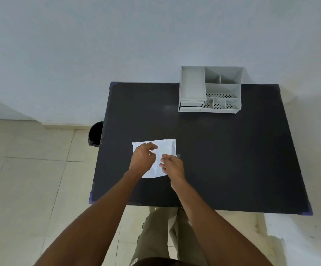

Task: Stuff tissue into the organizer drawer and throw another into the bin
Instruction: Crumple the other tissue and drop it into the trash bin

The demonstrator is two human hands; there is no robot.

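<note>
A flat white tissue (pixel 166 148) lies on the black table (pixel 223 150), near its front left. My left hand (pixel 143 158) rests on the tissue's left part with fingers curled, pinching at the sheet. My right hand (pixel 173 167) touches the tissue's lower right edge with its fingertips. The grey desk organizer (pixel 210 89) stands at the table's back edge; its small drawers (pixel 191 105) at the front left look closed. A black bin (pixel 95 133) stands on the floor beside the table's left edge, partly hidden by it.
A pale wall rises behind the table. The tiled floor (pixel 31 179) spreads to the left and front. My legs show below the table's front edge. Blue tape marks the table corners (pixel 307 211).
</note>
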